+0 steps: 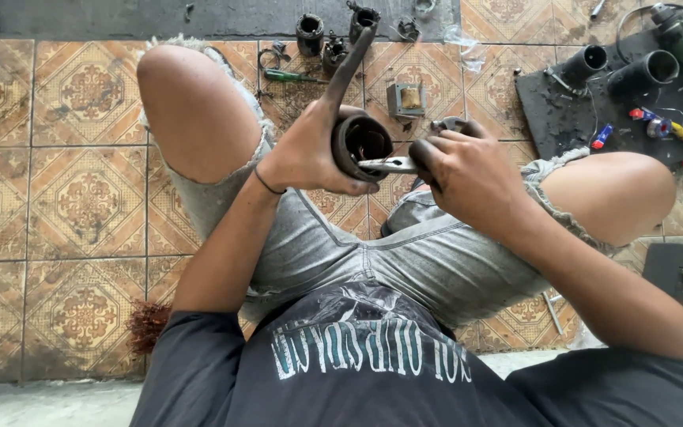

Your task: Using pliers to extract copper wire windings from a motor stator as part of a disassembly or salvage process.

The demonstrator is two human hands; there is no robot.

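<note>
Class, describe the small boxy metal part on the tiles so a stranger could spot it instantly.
Start at the patterned floor tiles between the person's knees. Just beyond the right hand sits the square grey part. Unlike the round dark cylinders farther away, it is boxy with a tan centre.

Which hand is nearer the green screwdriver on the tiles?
Left. The left hand, holding the round motor housing, is just below the green screwdriver; the right hand, gripping pliers, sits farther right.
</note>
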